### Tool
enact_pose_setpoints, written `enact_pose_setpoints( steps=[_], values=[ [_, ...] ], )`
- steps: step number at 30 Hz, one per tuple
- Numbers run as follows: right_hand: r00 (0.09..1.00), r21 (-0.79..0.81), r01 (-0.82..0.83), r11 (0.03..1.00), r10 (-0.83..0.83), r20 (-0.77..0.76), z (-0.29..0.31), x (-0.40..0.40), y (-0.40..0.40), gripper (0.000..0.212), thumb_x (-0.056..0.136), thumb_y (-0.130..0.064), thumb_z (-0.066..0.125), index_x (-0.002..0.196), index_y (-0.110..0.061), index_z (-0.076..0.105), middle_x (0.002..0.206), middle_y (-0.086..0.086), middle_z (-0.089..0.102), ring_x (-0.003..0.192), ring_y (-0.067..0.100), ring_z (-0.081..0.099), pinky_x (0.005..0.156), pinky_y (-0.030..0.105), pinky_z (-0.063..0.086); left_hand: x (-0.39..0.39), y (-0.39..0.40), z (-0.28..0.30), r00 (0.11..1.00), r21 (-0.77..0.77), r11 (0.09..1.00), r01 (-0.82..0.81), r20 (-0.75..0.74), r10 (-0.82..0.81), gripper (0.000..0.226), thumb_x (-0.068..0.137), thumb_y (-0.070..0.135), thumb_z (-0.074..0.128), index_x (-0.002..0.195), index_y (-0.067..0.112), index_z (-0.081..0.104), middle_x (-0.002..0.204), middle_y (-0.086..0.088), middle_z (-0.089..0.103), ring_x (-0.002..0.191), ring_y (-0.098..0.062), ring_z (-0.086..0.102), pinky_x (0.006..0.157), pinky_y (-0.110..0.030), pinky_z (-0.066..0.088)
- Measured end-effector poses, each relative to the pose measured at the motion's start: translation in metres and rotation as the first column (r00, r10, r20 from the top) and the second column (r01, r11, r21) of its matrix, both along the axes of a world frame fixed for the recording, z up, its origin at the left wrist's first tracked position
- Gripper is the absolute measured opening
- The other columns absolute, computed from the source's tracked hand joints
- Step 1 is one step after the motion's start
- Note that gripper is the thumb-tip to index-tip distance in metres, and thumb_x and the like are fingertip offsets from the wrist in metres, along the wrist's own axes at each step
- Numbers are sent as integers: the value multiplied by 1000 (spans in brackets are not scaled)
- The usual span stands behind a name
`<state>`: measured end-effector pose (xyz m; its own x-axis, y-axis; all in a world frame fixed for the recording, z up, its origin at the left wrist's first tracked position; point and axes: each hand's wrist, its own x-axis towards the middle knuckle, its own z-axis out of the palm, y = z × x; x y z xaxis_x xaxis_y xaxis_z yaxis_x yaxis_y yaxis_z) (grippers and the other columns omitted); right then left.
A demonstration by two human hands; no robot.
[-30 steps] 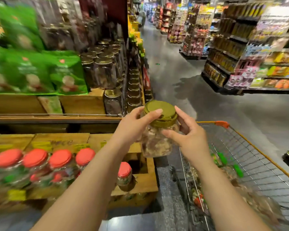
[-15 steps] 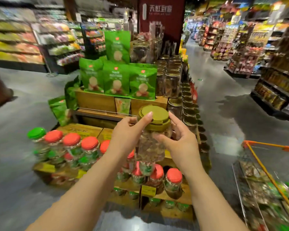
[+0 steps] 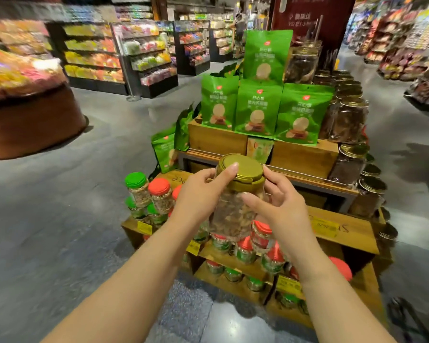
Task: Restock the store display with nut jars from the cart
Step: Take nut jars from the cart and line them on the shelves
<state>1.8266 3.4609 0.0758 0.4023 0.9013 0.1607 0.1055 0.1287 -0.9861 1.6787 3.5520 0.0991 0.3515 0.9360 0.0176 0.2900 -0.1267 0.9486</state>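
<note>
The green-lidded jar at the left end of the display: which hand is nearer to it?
Left. The left hand grips the held nut jar just right of the green-lidded jar; the right hand grips the held jar's far side, farther away.

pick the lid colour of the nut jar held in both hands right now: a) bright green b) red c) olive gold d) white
C: the nut jar gripped between the left hand and right hand carries an olive gold lid, unlike the red and green caps on the smaller jars on the display below.
</note>
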Motion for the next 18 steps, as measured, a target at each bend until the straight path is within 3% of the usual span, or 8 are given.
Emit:
enact_pose_setpoints(
  steps=[3, 5, 7, 9, 13, 15, 18],
  values=[
    [1000, -14, -12, 1000, 12, -1, 1, -14, 33, 69, 75, -48, 82, 138, -45, 53, 131, -21, 66, 121, 2, 62, 103, 48, 53, -17, 32, -4, 1000, 10, 1000, -12, -4, 12, 29, 87, 71, 60, 82, 44, 71, 80, 26, 67, 83, 8, 59, 79, -27, 50],
    [1000, -19, -15, 1000, 15, 6, 2, -19, 61, 59, 75, -51, 79, 130, -48, 56, 125, -23, 68, 119, -1, 63, 103, 48, 53, -24, 58, -7, 1000, 12, 1000, -10, 3, 10, 31, 89, 68, 60, 92, 41, 75, 72, 28, 65, 72, 9, 58, 70, -24, 46],
    [1000, -12, -25, 1000, 25, 0, 4, -23, 90, 51, 75, -58, 75, 122, -52, 58, 125, -18, 69, 120, 4, 63, 102, 49, 54, -29, 87, -10, 1000, 39, 999, -1, 10, 0, 46, 88, 71, 59, 109, 35, 78, 90, 25, 73, 86, 10, 64, 77, -26, 49],
    [1000, -11, -17, 1000, 18, 12, 5, -25, 124, 49, 71, -68, 73, 117, -56, 59, 131, -11, 66, 127, 9, 60, 101, 51, 54, -31, 122, -14, 1000, 57, 998, -8, 22, 7, 61, 84, 77, 59, 121, 30, 75, 115, 19, 73, 110, 1, 64, 95, -29, 50],
    [1000, -7, -18, 1000, 18, -12, 10, -29, 195, 44, 76, -60, 69, 118, -48, 63, 127, -7, 67, 119, 6, 64, 97, 50, 57, -34, 192, -13, 997, 46, 996, -72, 40, 70, 94, 62, 94, 60, 128, 28, 72, 134, 20, 63, 137, -13, 50, 115, -46, 40],
    [999, -7, -36, 999, 36, -30, 14, -30, 232, 44, 80, -56, 68, 121, -42, 63, 132, 0, 67, 108, 7, 69, 92, 51, 59, -37, 231, -12, 995, 42, 996, -81, 56, 79, 90, 59, 94, 61, 123, 31, 74, 127, 14, 70, 132, -15, 57, 110, -49, 46],
    [998, -2, -48, 999, 48, -43, 18, -32, 285, 35, 91, -46, 68, 125, -39, 62, 133, 2, 66, 108, 10, 69, 93, 53, 58, -41, 281, -6, 990, -31, 993, -111, 81, 113, 95, 54, 88, 68, 125, 24, 72, 126, 3, 72, 119, -16, 66, 101, -49, 54]
  ],
)
